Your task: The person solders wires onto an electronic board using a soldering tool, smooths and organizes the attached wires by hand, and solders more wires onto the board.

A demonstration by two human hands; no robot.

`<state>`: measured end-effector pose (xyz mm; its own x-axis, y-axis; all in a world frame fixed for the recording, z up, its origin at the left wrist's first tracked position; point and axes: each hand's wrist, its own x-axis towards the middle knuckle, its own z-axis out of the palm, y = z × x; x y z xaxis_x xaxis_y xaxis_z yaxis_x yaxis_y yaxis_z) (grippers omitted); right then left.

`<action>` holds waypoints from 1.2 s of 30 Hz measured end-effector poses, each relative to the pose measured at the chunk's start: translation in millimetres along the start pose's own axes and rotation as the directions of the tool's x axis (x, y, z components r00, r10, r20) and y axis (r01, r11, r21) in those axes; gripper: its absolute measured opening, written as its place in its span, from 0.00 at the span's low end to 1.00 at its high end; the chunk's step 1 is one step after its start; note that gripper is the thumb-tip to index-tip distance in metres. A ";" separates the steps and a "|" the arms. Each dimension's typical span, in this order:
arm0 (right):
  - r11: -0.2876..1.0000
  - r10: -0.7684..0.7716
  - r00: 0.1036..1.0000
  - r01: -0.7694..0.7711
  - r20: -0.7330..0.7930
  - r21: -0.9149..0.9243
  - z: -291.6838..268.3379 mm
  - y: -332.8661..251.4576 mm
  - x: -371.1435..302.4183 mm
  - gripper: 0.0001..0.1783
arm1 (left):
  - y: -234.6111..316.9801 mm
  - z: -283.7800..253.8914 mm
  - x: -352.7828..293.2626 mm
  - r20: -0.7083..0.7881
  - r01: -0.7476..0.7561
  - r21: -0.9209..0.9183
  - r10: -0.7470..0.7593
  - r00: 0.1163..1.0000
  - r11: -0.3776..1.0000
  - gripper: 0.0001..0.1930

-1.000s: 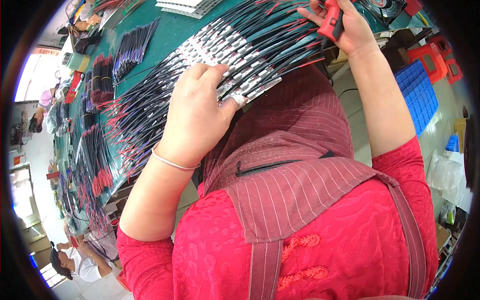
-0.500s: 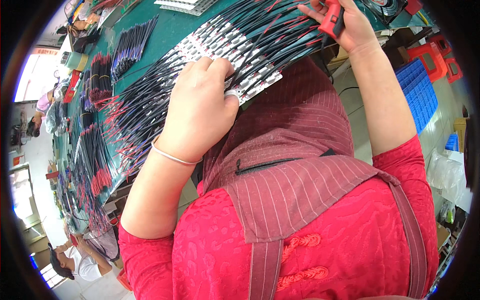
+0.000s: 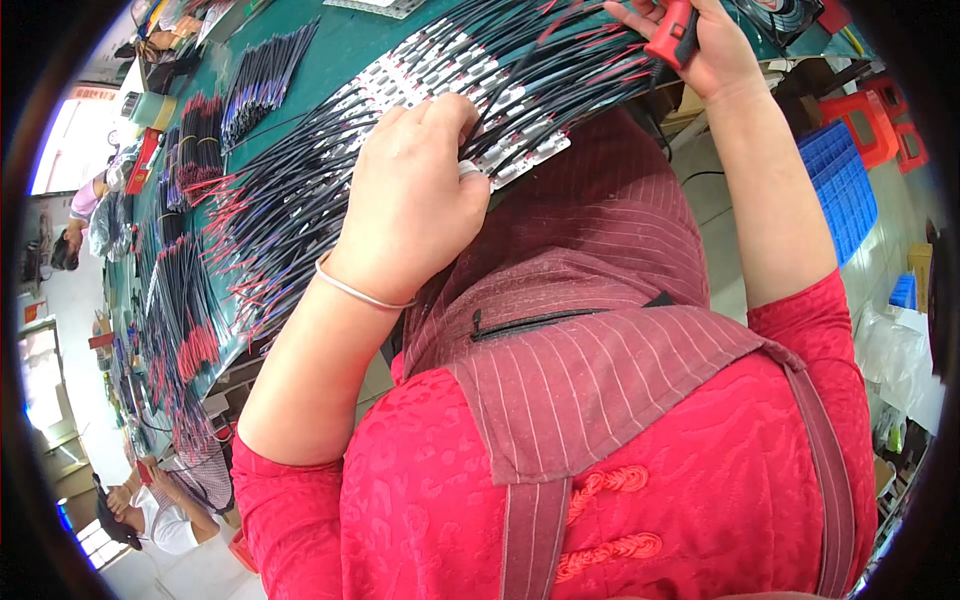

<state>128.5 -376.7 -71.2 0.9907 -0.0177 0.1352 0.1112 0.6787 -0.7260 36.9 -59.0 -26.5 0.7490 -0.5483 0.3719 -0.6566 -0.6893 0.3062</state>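
My left hand (image 3: 420, 185) is closed at the near edge of a white panel (image 3: 515, 172), its knuckles up and its fingertips turned under. Something small and white shows by its thumb; what the fingers pinch is hidden. Many black wires (image 3: 285, 215) with red and blue ends lie across the panel in rows and fan out on both sides. In my right hand (image 3: 715, 55), at the far right of the panel, is a red-and-black handheld tool (image 3: 672, 38). Its working end cannot be made out. Some fingers of that hand stretch over the wire ends.
On the green table (image 3: 325, 55) lie more wire bundles (image 3: 265, 85), with red-tipped ones (image 3: 200, 150) to the left. A white tray (image 3: 385, 5) is at the far edge. Right of me are a blue crate (image 3: 840, 190) and red stools (image 3: 860, 125). Two people (image 3: 165, 515) sit at the left.
My left hand has shifted slightly right and up along the panel's edge. The right hand with the tool has moved a little to the right.
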 end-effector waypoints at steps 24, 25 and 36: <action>1.000 -0.001 1.000 0.000 -0.031 -0.023 4.0 -1.5 -0.4 0.25 | -56.0 -91.7 -107.3 0.079 0.184 -0.034 -0.181 0.980 0.982 0.06; 1.000 0.002 1.000 -0.003 -0.025 -0.024 4.2 -1.1 -0.2 0.25 | -58.5 -90.1 -110.3 0.063 0.196 -0.039 -0.193 0.979 0.980 0.06; 0.999 -0.017 0.997 0.013 -0.069 -0.051 4.4 -0.9 -0.3 0.24 | 5.1 -138.4 -85.4 -0.262 0.263 0.253 -0.196 0.945 0.931 0.17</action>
<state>127.7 -374.0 -67.6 0.9917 -0.0800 0.1003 0.1283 0.6401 -0.7575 -42.7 49.8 64.6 0.8133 -0.2587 0.5211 -0.3916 -0.9059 0.1615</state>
